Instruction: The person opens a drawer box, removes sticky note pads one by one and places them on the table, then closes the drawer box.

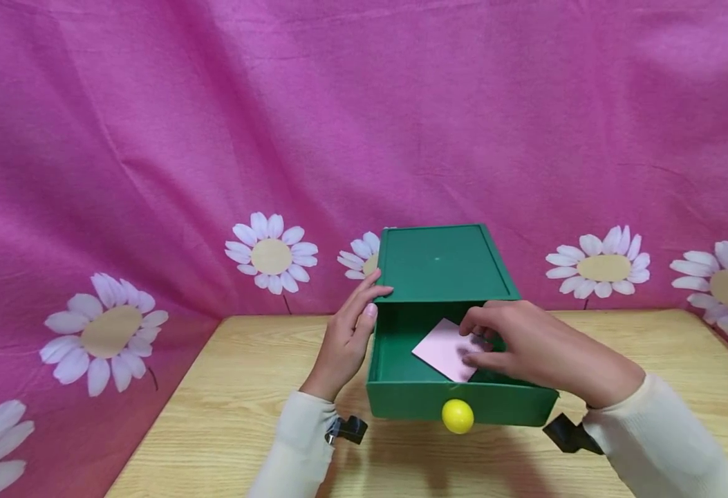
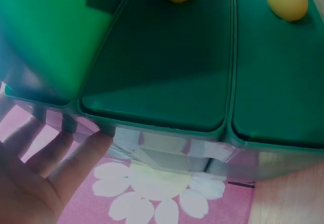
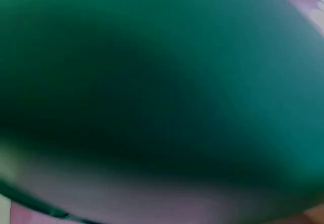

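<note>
**A right hand [image 1: 532, 342] over a pink sheet [image 1: 440, 351] in a pulled-out green drawer [image 1: 407, 401]**

We set our dial on the drawer, with twelve pointing away from us. Nearest, the left sleeve [image 1: 298, 436] comes in at eight o'clock and the right sleeve [image 1: 662, 436] at four, both pale, over a wood-grained desk [image 1: 214, 415]. At six, a round yellow knob [image 1: 458, 416] sits on the drawer's front.

Inside the drawer lies the square pink sheet, one corner aimed towards six. The right hand hangs over it from three; its fingers are loosely bent, with a clear gap between thumb and forefinger. We see no grip on the sheet, though we cannot tell whether the fingertips touch it. The right wrist view gives us mostly blurred green.

At nine, the left hand [image 1: 341, 342] rests against the side of the green cabinet [image 1: 444, 263], its fingers stretched out, slightly spread and gripping nothing. From the left wrist we also find two closed lower drawers [image 2: 157, 82], each with its own knob.

Farther off, the cabinet's top lies at twelve. Behind everything we have a magenta cloth [image 1: 364, 124] printed with white daisies, one [image 1: 270, 256] at ten and another [image 1: 603, 266] at two.
</note>
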`<state>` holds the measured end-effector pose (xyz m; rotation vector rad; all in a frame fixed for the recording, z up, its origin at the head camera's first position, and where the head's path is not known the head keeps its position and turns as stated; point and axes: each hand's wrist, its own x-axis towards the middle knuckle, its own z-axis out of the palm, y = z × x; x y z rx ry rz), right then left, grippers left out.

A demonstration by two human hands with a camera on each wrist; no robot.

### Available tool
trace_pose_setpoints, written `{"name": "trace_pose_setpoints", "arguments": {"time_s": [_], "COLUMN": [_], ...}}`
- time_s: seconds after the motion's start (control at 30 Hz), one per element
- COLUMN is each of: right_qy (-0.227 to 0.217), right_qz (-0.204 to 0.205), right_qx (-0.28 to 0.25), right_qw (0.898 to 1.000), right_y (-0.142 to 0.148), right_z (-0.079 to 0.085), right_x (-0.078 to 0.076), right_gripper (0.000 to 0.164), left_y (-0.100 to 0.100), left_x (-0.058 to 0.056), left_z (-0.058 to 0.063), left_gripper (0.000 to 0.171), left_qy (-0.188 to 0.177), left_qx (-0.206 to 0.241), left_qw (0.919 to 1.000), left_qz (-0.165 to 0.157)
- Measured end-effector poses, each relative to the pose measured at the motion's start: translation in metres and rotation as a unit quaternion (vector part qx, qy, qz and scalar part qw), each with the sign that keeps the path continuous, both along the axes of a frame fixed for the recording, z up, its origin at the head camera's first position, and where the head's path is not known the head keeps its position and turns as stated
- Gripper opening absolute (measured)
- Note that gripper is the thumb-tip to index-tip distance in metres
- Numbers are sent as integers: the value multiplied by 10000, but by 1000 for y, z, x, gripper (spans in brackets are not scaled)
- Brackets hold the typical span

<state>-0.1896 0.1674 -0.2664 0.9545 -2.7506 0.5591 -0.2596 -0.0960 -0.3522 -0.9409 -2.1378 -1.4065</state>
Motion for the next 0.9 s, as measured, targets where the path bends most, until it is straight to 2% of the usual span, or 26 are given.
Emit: {"name": "trace_pose_setpoints", "arguments": {"time_s": [0.33, 0.57, 0.9], "right_qy": [390, 527, 834], "right_qz": [-173, -140, 29], "right_qx": [594, 959, 1123], "right_qw": [9973, 9939, 9902], "right_y": [1, 1, 0], "right_z": [-8, -10, -13], "right_x": [-6, -9, -11], "right_gripper": [45, 42, 41], "left_y": [2, 5, 3], "left_x": [-1, -1, 1], "left_z": [0, -2, 0], "left_gripper": [35, 35, 34], "left_qy": [88, -45, 83], "left_qx": [-17, -12, -78], "left_qw": [10000, 10000, 9999], "left_qz": [22, 31, 102]}}
